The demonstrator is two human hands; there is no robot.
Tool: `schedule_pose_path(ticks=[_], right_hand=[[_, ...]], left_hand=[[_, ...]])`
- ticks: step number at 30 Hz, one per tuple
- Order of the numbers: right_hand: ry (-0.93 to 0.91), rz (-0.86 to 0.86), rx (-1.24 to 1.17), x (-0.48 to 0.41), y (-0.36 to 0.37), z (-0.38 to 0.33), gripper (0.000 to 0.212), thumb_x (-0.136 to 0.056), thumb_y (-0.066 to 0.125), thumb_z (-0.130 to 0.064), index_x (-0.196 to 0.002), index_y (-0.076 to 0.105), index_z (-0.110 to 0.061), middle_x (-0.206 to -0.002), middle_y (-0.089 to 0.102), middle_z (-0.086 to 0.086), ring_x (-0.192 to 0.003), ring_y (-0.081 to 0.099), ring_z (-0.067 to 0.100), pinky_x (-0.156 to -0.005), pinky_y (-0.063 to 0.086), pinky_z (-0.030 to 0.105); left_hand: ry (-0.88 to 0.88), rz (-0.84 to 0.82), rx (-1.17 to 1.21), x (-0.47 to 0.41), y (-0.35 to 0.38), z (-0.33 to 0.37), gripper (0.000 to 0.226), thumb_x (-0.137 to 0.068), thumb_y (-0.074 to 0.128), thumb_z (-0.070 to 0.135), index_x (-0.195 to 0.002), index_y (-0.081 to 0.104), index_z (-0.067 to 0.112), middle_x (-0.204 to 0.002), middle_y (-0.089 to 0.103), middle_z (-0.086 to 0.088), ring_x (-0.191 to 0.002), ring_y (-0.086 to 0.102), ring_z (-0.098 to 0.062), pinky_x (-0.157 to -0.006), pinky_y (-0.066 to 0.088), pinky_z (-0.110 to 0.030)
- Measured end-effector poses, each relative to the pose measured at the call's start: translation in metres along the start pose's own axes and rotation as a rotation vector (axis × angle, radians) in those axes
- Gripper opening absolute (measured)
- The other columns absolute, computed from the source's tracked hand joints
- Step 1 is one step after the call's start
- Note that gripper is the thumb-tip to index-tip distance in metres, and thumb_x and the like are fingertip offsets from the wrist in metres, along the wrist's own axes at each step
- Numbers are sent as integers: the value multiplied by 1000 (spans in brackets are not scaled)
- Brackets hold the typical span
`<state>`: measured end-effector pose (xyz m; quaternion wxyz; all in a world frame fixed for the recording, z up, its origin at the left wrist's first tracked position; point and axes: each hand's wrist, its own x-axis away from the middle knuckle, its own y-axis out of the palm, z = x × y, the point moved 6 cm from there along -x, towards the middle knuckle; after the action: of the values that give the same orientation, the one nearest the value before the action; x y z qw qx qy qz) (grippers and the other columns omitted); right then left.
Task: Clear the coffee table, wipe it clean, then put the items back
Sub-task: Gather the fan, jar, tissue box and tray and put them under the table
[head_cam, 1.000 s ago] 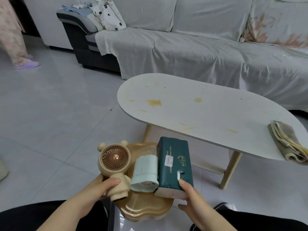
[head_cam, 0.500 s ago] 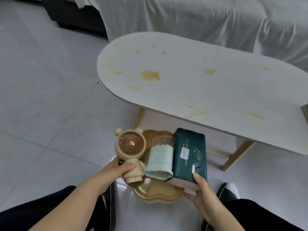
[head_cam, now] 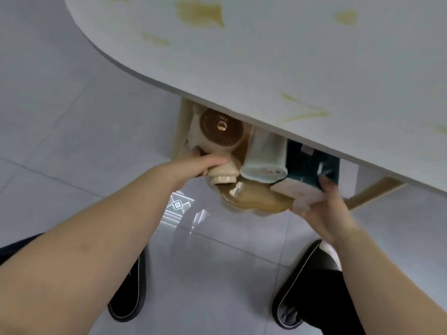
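Observation:
A tan tray (head_cam: 254, 201) carries a beige bear-shaped fan (head_cam: 221, 131), a pale green container (head_cam: 264, 158) and a dark green tissue pack (head_cam: 307, 165). All of it hangs low, just under the front edge of the white oval coffee table (head_cam: 278, 68), which hides the items' tops. My left hand (head_cam: 198, 165) grips the tray's left side with the thumb against the fan's base. My right hand (head_cam: 324, 204) holds the tray's right side with the thumb on the tissue pack. Yellow-brown stains mark the tabletop.
A wooden table leg (head_cam: 180, 129) stands just behind the fan, another (head_cam: 377, 189) slants at the right. My two black slippers (head_cam: 128, 298) (head_cam: 297, 293) rest on the glossy grey tile floor below.
The view has tilted down and closer. Both hands have carried the tray with its items forward and down, from in front of the table to under its edge.

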<state>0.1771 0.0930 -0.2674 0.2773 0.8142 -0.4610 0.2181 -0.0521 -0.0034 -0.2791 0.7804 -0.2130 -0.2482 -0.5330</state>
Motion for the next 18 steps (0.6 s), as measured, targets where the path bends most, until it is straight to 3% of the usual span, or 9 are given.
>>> schedule_pose_path(ticks=[2,5,8,11,15,18], right_hand=[[-14,-7,6,-13,-7,-8,46,-94,32,-36,-86,74,-22,-90,76,1,-93,69,15,-92,45,40],[-25,29,-9,-29,-18,-16,43,-91,34,-37,-125,52,-16,-126,59,10,-120,52,25,-95,43,44],[-17,20,38,-39,-21,-15,51,-92,32,-39,-137,37,-17,-139,46,11,-128,43,28,-94,42,44],[-25,38,56,-46,-25,-16,45,-92,32,-42,-131,42,-22,-134,50,5,-124,46,23,-95,41,45],[-40,48,69,-57,-30,-20,26,-91,35,-42,-106,53,-31,-114,59,-4,-112,53,16,-83,45,40],[-29,75,46,-65,-34,-18,25,-91,36,-40,-108,52,-31,-116,57,-2,-117,50,18,-89,43,44]], left_hand=[[2,0,1,-18,7,4,53,-71,67,33,-117,48,15,-115,59,-11,-107,56,-21,-96,45,-31],[21,5,23,-42,13,8,33,-75,65,31,-102,47,29,-93,59,8,-90,55,-8,-88,46,-24],[13,-13,25,-57,19,8,39,-71,65,36,-105,46,31,-94,59,9,-90,55,-6,-89,45,-24],[3,-17,45,-64,24,7,59,-56,60,42,-112,45,30,-94,58,11,-96,55,-9,-92,43,-26],[6,-17,54,-72,29,7,62,-55,59,41,-113,43,27,-100,59,5,-105,54,-16,-101,43,-32],[2,-9,21,-80,33,9,72,-55,59,41,-122,42,22,-111,56,-3,-111,54,-22,-103,42,-40]])
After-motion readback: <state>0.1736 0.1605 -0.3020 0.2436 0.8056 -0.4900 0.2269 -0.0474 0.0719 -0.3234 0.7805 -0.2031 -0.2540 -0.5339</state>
